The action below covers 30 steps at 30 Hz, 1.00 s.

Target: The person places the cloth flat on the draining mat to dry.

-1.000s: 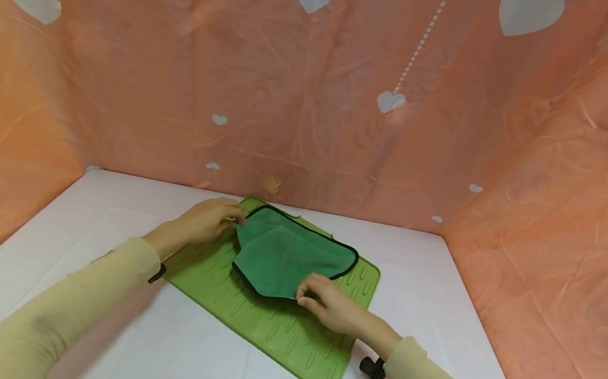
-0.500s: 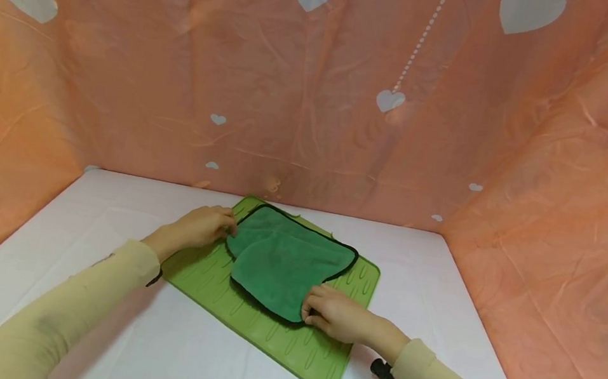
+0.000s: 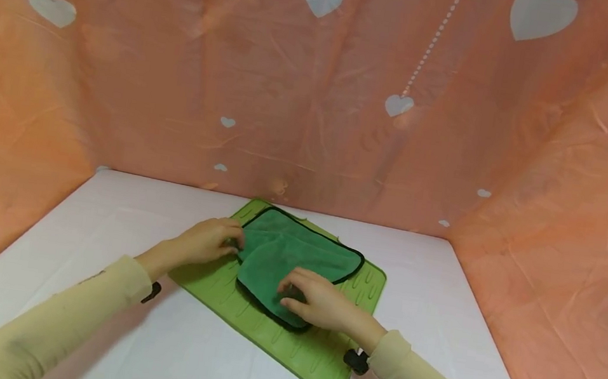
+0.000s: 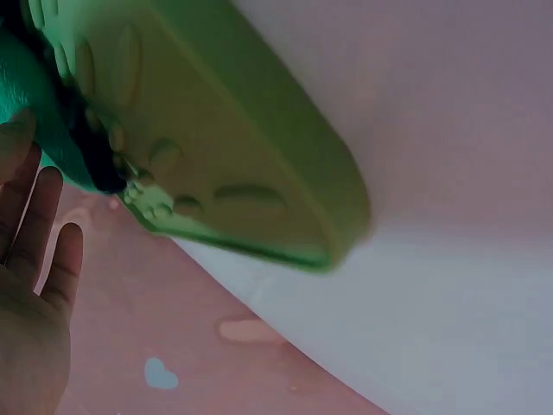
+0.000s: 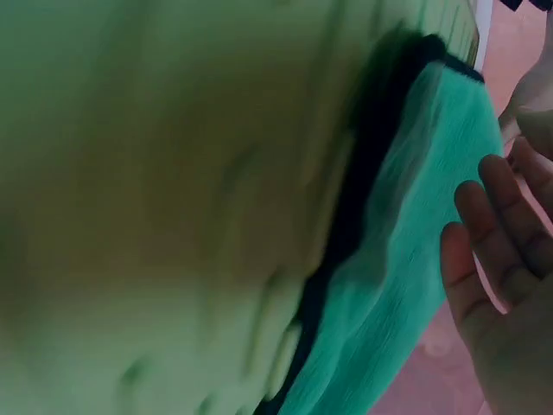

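A green cloth (image 3: pixel 295 252) with a black border lies on a light green ridged mat (image 3: pixel 222 287). Its near part is turned over itself, and some soft creases show. At the cloth's left edge is my left hand (image 3: pixel 211 240), fingers loosely bent; in the left wrist view its fingers (image 4: pixel 34 216) are extended, with the thumb overlapping the cloth. My right hand (image 3: pixel 318 297) hovers over the near right part of the cloth, thumb and fingers apart. The right wrist view shows those fingers (image 5: pixel 497 220) relaxed and holding nothing.
The mat lies askew on a white-covered table (image 3: pixel 156 349), its far corner close to the back wall. An orange curtain (image 3: pixel 313 120) with pale hearts encloses the back and both sides. A black wrist device (image 3: pixel 356 361) hangs under the right forearm.
My right hand has drawn the cloth's near edge toward me and rightward, then let it go and moved back up and left. The left hand has loosened from the cloth's left edge.
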{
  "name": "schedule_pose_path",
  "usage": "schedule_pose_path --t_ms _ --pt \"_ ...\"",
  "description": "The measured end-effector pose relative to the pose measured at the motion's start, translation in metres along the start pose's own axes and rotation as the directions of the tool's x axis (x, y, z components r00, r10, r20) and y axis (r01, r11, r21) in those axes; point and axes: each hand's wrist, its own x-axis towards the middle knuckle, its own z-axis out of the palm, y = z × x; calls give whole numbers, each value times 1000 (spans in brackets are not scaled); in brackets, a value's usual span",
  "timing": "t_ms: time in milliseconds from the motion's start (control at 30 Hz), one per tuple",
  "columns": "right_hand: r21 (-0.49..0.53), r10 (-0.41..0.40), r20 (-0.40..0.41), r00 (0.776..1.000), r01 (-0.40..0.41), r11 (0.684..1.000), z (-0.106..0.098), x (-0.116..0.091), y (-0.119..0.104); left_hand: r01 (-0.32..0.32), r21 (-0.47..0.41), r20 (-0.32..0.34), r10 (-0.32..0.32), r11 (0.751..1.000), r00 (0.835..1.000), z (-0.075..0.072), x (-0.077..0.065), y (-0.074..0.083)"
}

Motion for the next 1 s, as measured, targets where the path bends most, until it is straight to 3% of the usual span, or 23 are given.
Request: schedule_pose_path --t_ms 267,467,700,800,1000 --pt "-32 6 73 997 -4 999 20 35 -7 -48 38 49 46 998 998 9 8 4" --pt "-119 3 95 995 8 993 29 42 -7 -43 74 126 33 996 991 14 10 6" --pt "-212 -52 72 996 66 975 31 43 -8 -48 79 121 38 996 992 16 10 5" --pt "-194 -55 56 997 65 979 31 43 -7 -40 63 114 33 997 993 15 10 5" --pt "-54 -73 15 997 74 996 28 38 -3 -29 20 79 27 999 996 7 7 3"
